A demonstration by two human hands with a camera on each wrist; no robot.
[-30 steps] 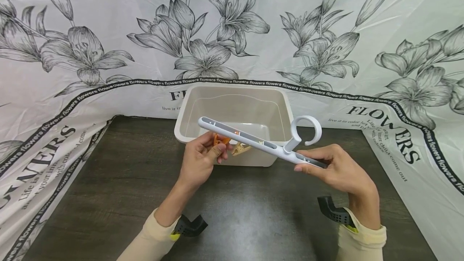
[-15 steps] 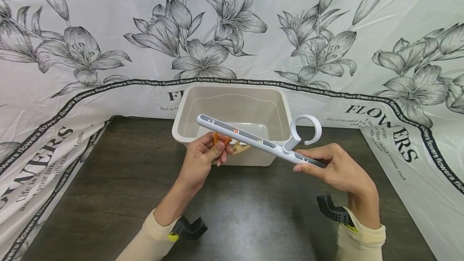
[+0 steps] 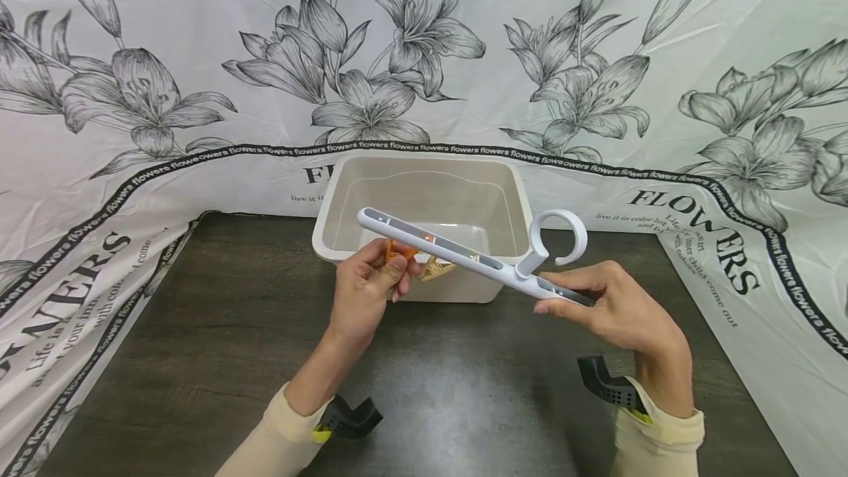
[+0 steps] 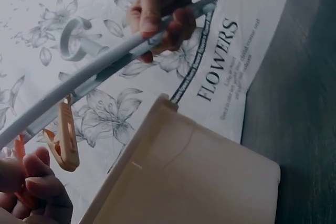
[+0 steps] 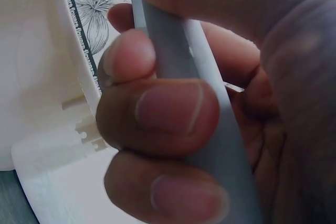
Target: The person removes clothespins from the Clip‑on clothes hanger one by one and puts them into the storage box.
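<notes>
My right hand point(image 3: 612, 304) grips one end of a white and grey hanger bar point(image 3: 457, 250) with a round hook point(image 3: 559, 235), held slanted above the table. The same hanger bar point(image 5: 194, 93) fills the right wrist view, wrapped by my fingers point(image 5: 168, 111). My left hand point(image 3: 371, 285) pinches an orange clothes peg point(image 3: 397, 250) under the bar's far end. A beige peg point(image 3: 437, 269) hangs from the bar beside it; in the left wrist view the beige peg point(image 4: 67, 139) dangles just above my left fingers point(image 4: 39, 182).
A cream plastic tub point(image 3: 427, 201) stands behind the hanger on the dark wooden table point(image 3: 212, 337). A flower-printed white cloth point(image 3: 132, 94) covers the back and both sides. The tub point(image 4: 189, 177) appears close under the bar in the left wrist view.
My left hand has shifted slightly up with the orange peg, closer to the bar. The right hand and hanger have barely moved.
</notes>
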